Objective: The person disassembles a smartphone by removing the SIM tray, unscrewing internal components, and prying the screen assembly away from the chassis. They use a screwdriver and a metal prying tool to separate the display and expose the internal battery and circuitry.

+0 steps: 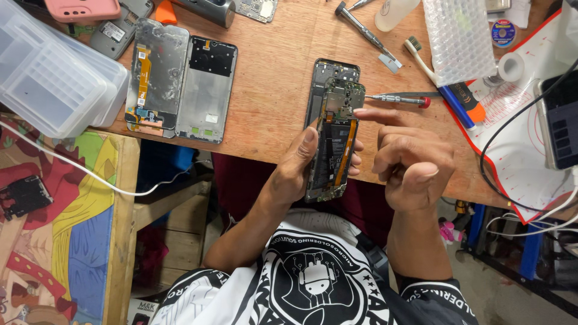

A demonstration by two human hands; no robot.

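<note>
A: Start at the left of the frame. What lies there?

B: A clear box [51, 78] at upper left, then two phone frames [180, 84] side by side on the bench [271, 54]. None of that is being touched.

A: And the centre?

B: The left hand [295, 165] grips an opened phone [334, 141], thumb along the left edge, fingers curled behind and showing at the right edge. The phone sits at frame centre, held tilted above the bench edge, insides facing up, with an orange ribbon cable running down it.

A: The right hand [409, 162]?

B: Mostly curled, holding nothing. Only the forefinger is stretched out, its tip touching the phone's upper right edge near the board.

A: How should that press go, in your view?

B: Gently, I would say. The left grip ought to stay on the edges, clear of the cable, so the finger works against a steady frame.

A: Further right?

B: A screwdriver [400, 99] with a red end lies on the bench just beyond the fingertip, within easy reach. A toothbrush [418, 57] and a white mat [524, 138] with a red border sit further right.
</note>
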